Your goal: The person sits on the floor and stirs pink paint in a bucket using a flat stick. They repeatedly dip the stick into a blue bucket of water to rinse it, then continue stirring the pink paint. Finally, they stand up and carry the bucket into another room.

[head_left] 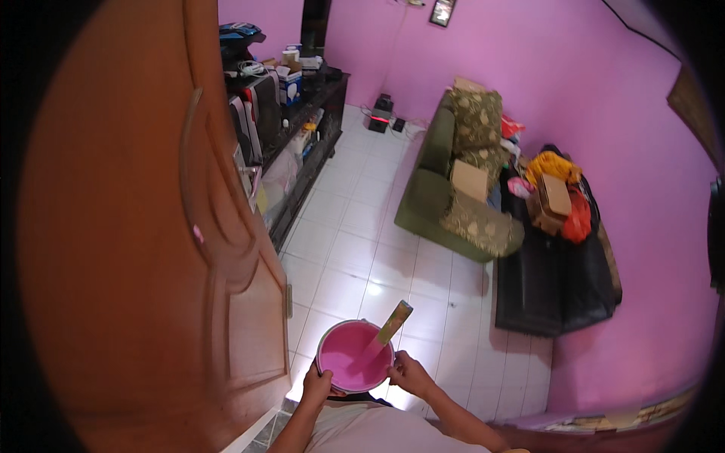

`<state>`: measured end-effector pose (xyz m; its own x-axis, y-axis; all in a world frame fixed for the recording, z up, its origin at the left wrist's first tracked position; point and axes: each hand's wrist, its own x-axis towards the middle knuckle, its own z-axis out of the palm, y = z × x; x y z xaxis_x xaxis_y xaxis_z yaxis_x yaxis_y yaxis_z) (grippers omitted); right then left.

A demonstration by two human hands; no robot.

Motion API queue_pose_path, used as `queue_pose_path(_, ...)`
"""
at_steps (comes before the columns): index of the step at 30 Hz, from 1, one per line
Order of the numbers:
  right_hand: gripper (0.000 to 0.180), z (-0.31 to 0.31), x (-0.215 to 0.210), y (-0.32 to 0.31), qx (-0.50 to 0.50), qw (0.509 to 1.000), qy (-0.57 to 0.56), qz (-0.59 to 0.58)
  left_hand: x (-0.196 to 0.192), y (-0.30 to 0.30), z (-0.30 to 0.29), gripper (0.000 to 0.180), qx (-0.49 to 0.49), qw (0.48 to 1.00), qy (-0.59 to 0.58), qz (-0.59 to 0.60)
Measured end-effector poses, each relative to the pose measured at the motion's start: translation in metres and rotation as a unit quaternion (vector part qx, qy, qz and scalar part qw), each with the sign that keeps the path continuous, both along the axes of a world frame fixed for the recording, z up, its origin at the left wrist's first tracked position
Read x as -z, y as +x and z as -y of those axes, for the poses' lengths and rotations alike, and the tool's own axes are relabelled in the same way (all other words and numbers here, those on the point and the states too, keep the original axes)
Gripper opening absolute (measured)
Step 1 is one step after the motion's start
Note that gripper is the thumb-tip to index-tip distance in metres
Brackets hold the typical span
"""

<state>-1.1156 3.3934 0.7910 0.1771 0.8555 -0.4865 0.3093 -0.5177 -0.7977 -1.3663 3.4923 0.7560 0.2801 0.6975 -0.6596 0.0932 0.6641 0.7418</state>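
Note:
Close to my body I carry a round bucket (325, 332) of pink paint (346, 351). A flat wooden stick (394, 323) leans in it, its lower part coated pink and its upper end standing out over the far right rim. My left hand (316, 383) grips the bucket's rim on the near left, thumb on the edge. On the right side, my right hand (408, 374) pinches the rim with its fingers closed. The undersides of both hands are hidden.
A brown wooden door (143, 226) stands close on my left. Beyond it is a cluttered dark cabinet (302, 196). A green sofa (427, 192) and a black couch (555, 291) with a box (553, 198) stand to the right, on white floor tiles (347, 253). The walls (604, 136) are pink.

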Motion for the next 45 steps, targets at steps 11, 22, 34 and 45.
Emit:
queue_pose_path(11,0.044,-0.252,-0.003,0.162,-0.056,0.997,0.030,0.036,-0.011,0.144,-0.218,0.046,-0.032,0.999,-0.001,0.005)
queue_pose_path(22,0.048,-0.522,-0.037,0.332,-0.071,0.992,0.079,0.063,-0.045,0.313,-0.480,0.053,-0.064,0.998,0.017,0.011)
queue_pose_path(34,0.041,-0.807,-0.033,0.484,0.032,0.993,0.070,0.092,-0.040,0.488,-0.802,0.049,0.008,1.000,0.003,0.024)
queue_pose_path(45,0.038,-1.071,-0.069,0.603,0.091,0.990,0.043,0.097,-0.046,0.620,-1.085,0.051,0.062,0.998,-0.013,0.028)
